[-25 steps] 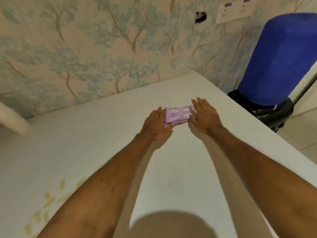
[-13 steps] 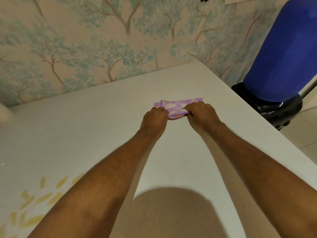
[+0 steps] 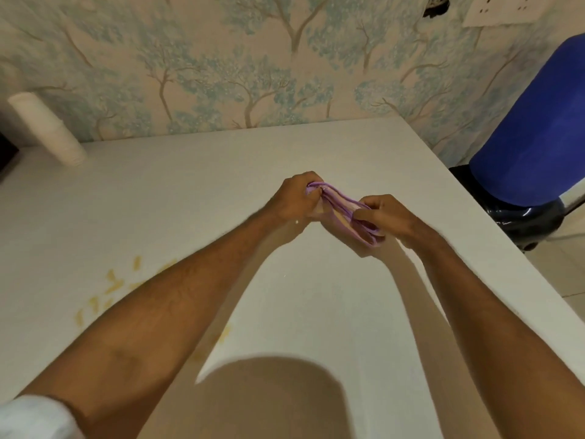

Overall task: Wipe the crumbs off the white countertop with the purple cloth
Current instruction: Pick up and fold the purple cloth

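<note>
The folded purple cloth (image 3: 340, 206) is lifted a little off the white countertop (image 3: 196, 198), held edge-on between both hands. My left hand (image 3: 294, 198) pinches its far end. My right hand (image 3: 387, 218) grips its near end. Yellow crumbs (image 3: 109, 291) lie scattered on the countertop at the left, partly hidden behind my left forearm. A few more crumbs (image 3: 224, 334) show between my arms.
A white roll (image 3: 44, 131) lies at the back left against the tree-patterned wall. A blue water jug on a black base (image 3: 535, 147) stands beyond the countertop's right edge. A socket plate (image 3: 500, 7) is on the wall, top right.
The cloth lay flat under both palms; the fingers closed on it and have lifted it off the countertop, turned on edge. The view has tilted down, showing more crumbs.
</note>
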Available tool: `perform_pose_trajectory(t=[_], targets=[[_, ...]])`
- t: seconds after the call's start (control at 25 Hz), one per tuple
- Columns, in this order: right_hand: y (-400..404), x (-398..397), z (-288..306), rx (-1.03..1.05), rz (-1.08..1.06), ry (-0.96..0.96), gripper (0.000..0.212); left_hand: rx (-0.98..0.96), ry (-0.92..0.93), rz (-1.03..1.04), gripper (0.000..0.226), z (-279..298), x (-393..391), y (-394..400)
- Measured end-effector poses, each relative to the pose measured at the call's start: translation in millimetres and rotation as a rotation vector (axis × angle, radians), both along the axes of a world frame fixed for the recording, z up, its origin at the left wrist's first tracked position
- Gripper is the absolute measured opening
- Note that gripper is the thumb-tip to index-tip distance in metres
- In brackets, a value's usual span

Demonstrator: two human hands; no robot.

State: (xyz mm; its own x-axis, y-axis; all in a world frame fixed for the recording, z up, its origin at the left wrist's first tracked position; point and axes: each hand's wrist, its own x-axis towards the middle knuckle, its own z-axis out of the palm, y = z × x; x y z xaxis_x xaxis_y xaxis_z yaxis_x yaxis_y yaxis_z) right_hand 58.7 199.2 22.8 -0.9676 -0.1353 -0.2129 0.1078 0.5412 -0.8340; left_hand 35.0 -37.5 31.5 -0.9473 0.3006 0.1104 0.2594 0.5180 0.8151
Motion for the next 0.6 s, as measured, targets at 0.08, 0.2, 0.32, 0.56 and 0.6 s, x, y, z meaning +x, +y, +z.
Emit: perform_pose_trajectory(t=[0.08,0.2,0.32,0.56,0.6], targets=[[-17.5,34.3,9.8,-0.237,0.026,-0.117,0.033,0.033,-0.075,-0.034,0.017,12.4,19.5,-23.4],[-44.2,84.0,16.2,-0.600,0.031,-0.338,0.029,0.142,-0.171,-0.106,0.020,30.5,53.3,-53.9],[-83.4,133.3,10.6,-1.051,0.074,-0.509,0.041,0.263,-0.299,-0.181,0.023,48.6,91.7,-85.5],[-180.9,228.4,-15.3,-1.432,0.074,-0.629,0.049,0.096,-0.245,-0.193,0.022,54.5,165.1,-149.5],[-194.3,242.2,-18.1,-1.394,0.057,-0.620,0.047,0.033,-0.201,-0.185,0.019,50.3,177.1,-159.1]])
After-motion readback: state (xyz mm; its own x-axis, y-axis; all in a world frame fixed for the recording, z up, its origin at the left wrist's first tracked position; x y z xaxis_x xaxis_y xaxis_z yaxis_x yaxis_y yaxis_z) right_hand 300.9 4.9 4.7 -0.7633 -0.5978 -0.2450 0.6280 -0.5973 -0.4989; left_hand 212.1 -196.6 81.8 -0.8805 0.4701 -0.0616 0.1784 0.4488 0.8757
